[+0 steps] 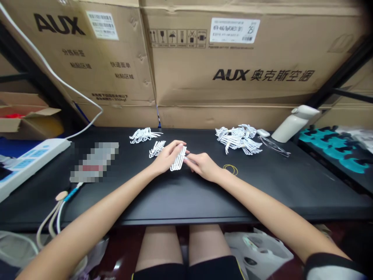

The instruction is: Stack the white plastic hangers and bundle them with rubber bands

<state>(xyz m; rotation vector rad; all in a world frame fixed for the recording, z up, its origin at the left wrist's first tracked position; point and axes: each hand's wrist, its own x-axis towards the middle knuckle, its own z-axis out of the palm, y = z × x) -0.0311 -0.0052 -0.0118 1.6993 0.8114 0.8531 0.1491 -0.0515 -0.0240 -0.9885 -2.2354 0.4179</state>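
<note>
Near the middle of the black table (186, 198), my left hand (169, 156) is closed around a small bundle of white bent pieces (177, 160). My right hand (202, 165) touches the bundle's right side, its fingers pinched together; what they hold is too small to make out. Just behind my left hand lies a small pile of similar white pieces (156, 149), with another pile (143, 135) farther back. A larger heap of white bundles (239, 139) lies at the back right. Thin yellow rubber bands (230, 169) rest beside my right wrist.
Large cardboard boxes (180, 89) stand behind the table. At the right are a white bottle (293, 125), glasses (274, 146) and teal items (335, 147). A power strip (32, 163), a blurred-out device with a cable and an open carton (29, 116) are at the left.
</note>
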